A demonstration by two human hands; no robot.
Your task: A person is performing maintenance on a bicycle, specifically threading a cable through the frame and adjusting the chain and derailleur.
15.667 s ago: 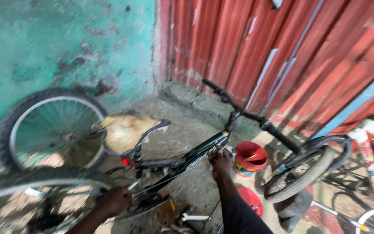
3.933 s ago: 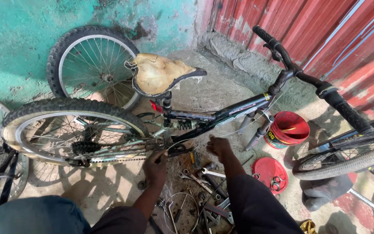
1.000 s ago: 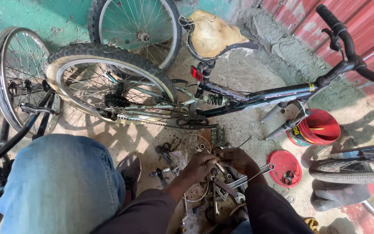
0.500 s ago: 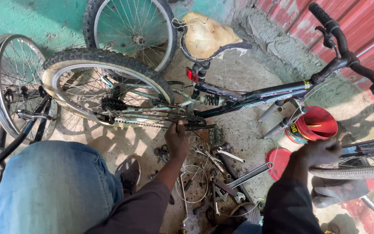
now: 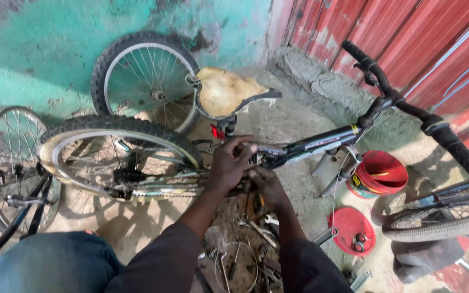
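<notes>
Bicycle frame (image 5: 321,145) lies on its side on the ground, by the rear wheel (image 5: 120,163). Left hand (image 5: 230,165) curls closed around the frame below the worn saddle (image 5: 226,92); right hand (image 5: 264,184) presses beside it, grip unclear. Scattered tools (image 5: 256,228), a red bucket (image 5: 378,173) and a red lid (image 5: 351,230) lie nearby.

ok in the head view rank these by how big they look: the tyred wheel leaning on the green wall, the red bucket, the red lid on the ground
1. tyred wheel, clearly largest
2. red bucket
3. red lid
Bucket and lid look close in size, and the lid lies nearer the camera, so that order is unsure.
</notes>
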